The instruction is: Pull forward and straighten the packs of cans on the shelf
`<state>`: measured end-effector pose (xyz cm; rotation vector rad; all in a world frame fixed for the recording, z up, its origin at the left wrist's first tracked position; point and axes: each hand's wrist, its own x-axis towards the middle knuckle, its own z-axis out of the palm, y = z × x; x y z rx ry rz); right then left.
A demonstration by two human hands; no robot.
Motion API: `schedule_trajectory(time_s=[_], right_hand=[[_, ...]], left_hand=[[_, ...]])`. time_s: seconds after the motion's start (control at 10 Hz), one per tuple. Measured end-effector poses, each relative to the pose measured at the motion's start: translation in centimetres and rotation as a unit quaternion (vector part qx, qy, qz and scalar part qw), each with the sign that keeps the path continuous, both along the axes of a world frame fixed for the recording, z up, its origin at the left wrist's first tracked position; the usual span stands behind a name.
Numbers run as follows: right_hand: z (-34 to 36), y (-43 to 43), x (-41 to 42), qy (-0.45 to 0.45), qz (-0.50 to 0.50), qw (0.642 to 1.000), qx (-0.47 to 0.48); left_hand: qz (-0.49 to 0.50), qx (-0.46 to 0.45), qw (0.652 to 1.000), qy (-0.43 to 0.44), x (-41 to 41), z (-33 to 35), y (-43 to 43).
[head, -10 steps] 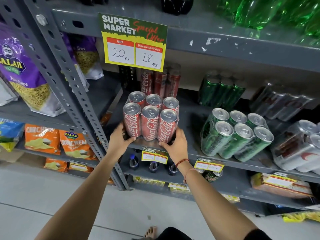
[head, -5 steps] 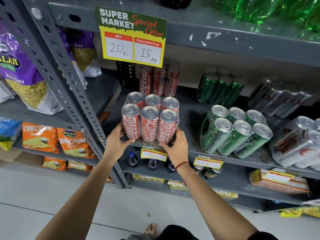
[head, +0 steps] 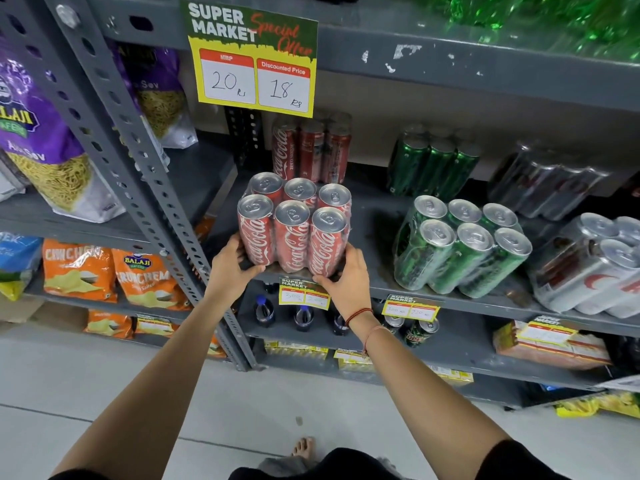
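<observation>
While the red six-pack of cans (head: 294, 230) stands upright at the front edge of the grey shelf (head: 381, 237), the left hand (head: 230, 268) and right hand (head: 348, 280) clasp its lower corners from either side, fingers curled against the wrap.

We see bare forearms, with black sleeves ending near the elbows. The right wrist wears a red thread band (head: 358, 315) and a thinner pale cord (head: 372, 336). One foot (head: 304, 446) is bare below.
</observation>
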<state>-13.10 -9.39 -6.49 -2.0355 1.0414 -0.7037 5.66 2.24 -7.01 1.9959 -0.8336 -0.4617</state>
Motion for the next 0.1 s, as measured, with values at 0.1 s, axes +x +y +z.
schedule_trajectory(time_s=[0.1], right_hand=[[0.71, -0.32, -0.95, -0.023, 0.007, 1.0, 0.005]], left_hand=[[0.094, -0.016, 0.994, -0.053, -2.55, 0.99, -0.02]])
